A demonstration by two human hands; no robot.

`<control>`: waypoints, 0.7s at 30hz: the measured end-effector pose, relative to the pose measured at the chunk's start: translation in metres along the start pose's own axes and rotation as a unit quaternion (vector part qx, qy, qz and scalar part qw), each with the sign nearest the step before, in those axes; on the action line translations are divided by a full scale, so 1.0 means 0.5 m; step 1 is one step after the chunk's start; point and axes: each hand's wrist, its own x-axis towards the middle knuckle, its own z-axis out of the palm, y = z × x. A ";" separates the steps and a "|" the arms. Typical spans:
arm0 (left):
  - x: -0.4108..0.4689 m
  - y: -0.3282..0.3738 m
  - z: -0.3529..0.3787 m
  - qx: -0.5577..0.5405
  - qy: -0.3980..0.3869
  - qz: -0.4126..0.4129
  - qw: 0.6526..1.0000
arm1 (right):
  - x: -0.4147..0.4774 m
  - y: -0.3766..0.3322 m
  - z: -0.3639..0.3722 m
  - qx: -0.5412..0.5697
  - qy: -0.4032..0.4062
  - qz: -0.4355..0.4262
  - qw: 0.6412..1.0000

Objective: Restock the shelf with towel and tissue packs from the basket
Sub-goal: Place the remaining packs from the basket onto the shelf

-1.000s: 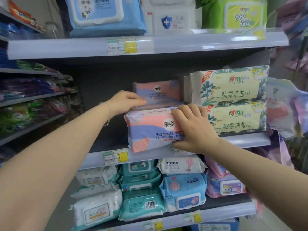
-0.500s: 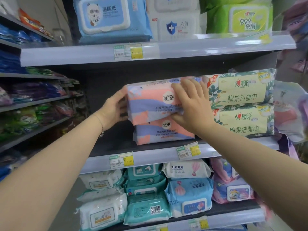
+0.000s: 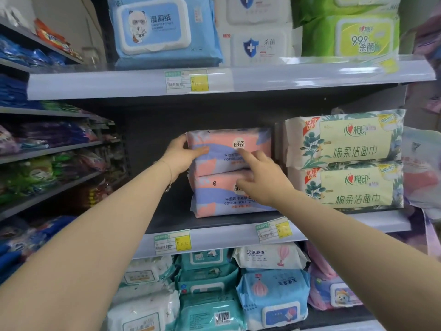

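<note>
Two pink-and-purple cotton towel packs are stacked on the middle shelf (image 3: 214,235). The upper pack (image 3: 253,144) lies on the lower pack (image 3: 214,201). My left hand (image 3: 179,156) grips the upper pack's left end, thumb on its front. My right hand (image 3: 260,177) is in front of both packs, its forefinger stretched out and touching the upper pack's face, the other fingers loosely bent. The basket is out of view.
Two green-and-cream facial towel packs (image 3: 346,163) are stacked right beside the pink packs. Dark bare shelf lies left of them. Wet-wipe packs (image 3: 162,32) fill the top shelf and more packs (image 3: 272,295) the lower one. Another shelving unit (image 3: 47,151) runs along the left.
The upper pack has gone from the shelf's front edge up onto the lower pack and been pushed back. My right hand has let go and now only touches it with a finger.
</note>
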 end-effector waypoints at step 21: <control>-0.130 0.028 0.107 0.497 0.062 0.240 0.832 | -0.065 0.008 -0.035 -0.136 0.012 -0.069 0.988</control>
